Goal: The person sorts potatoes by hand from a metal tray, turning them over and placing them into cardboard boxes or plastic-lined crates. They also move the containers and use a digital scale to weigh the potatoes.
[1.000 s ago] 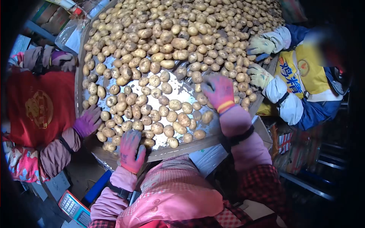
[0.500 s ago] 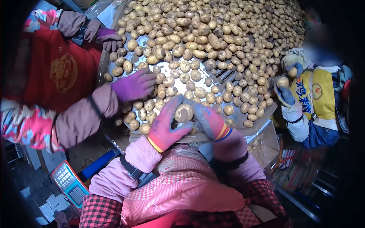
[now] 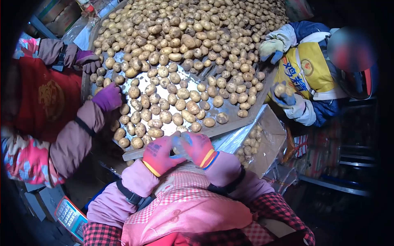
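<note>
My left hand (image 3: 161, 155), in a pink and grey glove, is closed at the table's front edge. My right hand (image 3: 198, 148), in a matching glove, curls in against it. The fingertips meet, and whatever lies between them is too hidden to make out. Just beyond the hands, loose potatoes (image 3: 166, 116) lie spread on the pale tabletop (image 3: 169, 129). A large heap of potatoes (image 3: 188, 41) covers the far part.
At the left, a co-worker's purple-gloved hand (image 3: 108, 97) is beside the potatoes. Another co-worker's gloved hand (image 3: 283, 93) holds a potato at the right. A plastic-lined box (image 3: 269, 141) with potatoes stands front right. A calculator-like device (image 3: 70, 217) is at lower left.
The view has shifted. My hands have drawn back from over the potatoes to the table's front edge, and the large potato between them no longer shows. The left co-worker's near hand has pulled back.
</note>
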Tool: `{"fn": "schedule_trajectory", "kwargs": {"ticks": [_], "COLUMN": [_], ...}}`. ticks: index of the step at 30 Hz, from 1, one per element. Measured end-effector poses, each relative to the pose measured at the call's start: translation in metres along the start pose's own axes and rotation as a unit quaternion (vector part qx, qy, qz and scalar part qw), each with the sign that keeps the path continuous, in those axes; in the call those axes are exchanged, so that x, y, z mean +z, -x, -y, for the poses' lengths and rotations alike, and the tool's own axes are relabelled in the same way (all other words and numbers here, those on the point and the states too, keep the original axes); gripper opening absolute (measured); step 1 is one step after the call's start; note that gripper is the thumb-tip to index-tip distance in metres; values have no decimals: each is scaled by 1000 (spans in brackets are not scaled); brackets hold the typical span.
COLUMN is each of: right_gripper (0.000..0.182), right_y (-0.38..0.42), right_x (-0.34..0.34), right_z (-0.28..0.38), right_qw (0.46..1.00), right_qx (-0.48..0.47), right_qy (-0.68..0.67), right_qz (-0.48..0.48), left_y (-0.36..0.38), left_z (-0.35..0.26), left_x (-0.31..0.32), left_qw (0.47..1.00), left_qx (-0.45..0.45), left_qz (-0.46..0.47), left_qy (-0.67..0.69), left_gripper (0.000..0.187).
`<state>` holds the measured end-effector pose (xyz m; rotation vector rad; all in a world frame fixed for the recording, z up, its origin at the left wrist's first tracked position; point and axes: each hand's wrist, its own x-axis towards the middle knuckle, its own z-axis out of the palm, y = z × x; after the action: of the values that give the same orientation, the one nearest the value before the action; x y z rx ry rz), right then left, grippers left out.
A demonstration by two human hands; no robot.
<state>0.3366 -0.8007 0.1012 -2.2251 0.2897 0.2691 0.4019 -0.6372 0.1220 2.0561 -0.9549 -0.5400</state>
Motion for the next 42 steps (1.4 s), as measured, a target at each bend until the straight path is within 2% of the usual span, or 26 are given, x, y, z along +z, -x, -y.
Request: {"fn": "schedule_trajectory", "kwargs": {"ticks": [1,2,4,5,6,8,9,10,11,12,13,14,16,18,20,21,23,24,28,30,32,34,38,40,41,42], "right_gripper": [45,45,34,25,25,24,27,27,35,44,58,58,58,47,39,39,39,39,41,42,42,35,29,23,26,26], "right_y": [7,11,17,20,29,48,56,62,66,68,67,61,30,-16,-59,-73,-94,-98,-106,-108,-107,-102,-100,-116,-131,-146], "right_x": [-1,2,16,16,12,-16,-36,-47,-55,-64,-66,-77,-102,-129,-140,-139,-132,-129,-120,-113,-105,-100,-132,-145,-143,-135], "right_z": [-7,-14,-43,-48,-54,-56,-55,-57,-58,-61,-76,-80,-82,-81,-89,-92,-90,-87,-75,-79,-91,-97,-94,-96,-83,-79], "right_qw": [997,997,945,938,937,972,902,901,956,957,956,956,983,978,940,941,889,889,888,887,880,893,911,917,914,914], "right_qx": [24,28,70,56,59,38,251,254,262,251,211,208,123,0,-94,-96,-119,-122,-112,-136,-169,-191,-201,-192,-210,-212], "right_qy": [-77,-79,-273,-284,-285,-168,-351,-349,-126,107,177,176,129,171,283,283,440,439,443,440,444,407,359,339,319,318], "right_qz": [3,1,-168,-191,-195,-158,-30,-31,35,100,103,108,-41,-120,-163,-157,-52,-46,41,25,11,-32,-30,-83,-135,-138], "left_y": [-1,-4,-9,-11,-12,-17,-22,-25,-34,-41,-44,-48,-55,-54,-46,-42,-29,-24,-15,-14,-17,-19,-25,-28,-30,-31], "left_z": [-7,-12,-18,-16,-15,-13,-17,-23,-20,-13,4,14,11,27,21,23,28,34,35,39,44,37,29,27,26,25], "left_x": [-3,0,5,9,14,22,20,13,10,7,13,10,4,4,-3,-3,-5,4,-6,-5,0,-3,-12,-11,-9,-8], "left_qw": [999,999,995,991,991,985,985,976,969,958,954,957,884,872,878,876,832,842,842,835,871,874,865,856,847,848], "left_qx": [-13,-11,67,100,102,127,91,-56,-110,-163,-136,-131,-171,-116,-149,-154,-242,-205,-234,-253,-220,-224,-253,-259,-264,-261], "left_qz": [41,47,16,23,27,61,53,85,57,25,-52,-80,-158,-206,-203,-206,-80,-125,-116,-109,-106,-95,-79,-66,-54,-55], "left_qy": [4,5,66,81,82,98,135,194,216,236,260,245,405,429,407,408,493,483,473,475,426,422,425,443,459,457], "left_gripper": [74,74,75,76,76,79,83,84,85,86,90,97,100,93,81,81,66,57,54,53,50,50,49,48,48,48]}}
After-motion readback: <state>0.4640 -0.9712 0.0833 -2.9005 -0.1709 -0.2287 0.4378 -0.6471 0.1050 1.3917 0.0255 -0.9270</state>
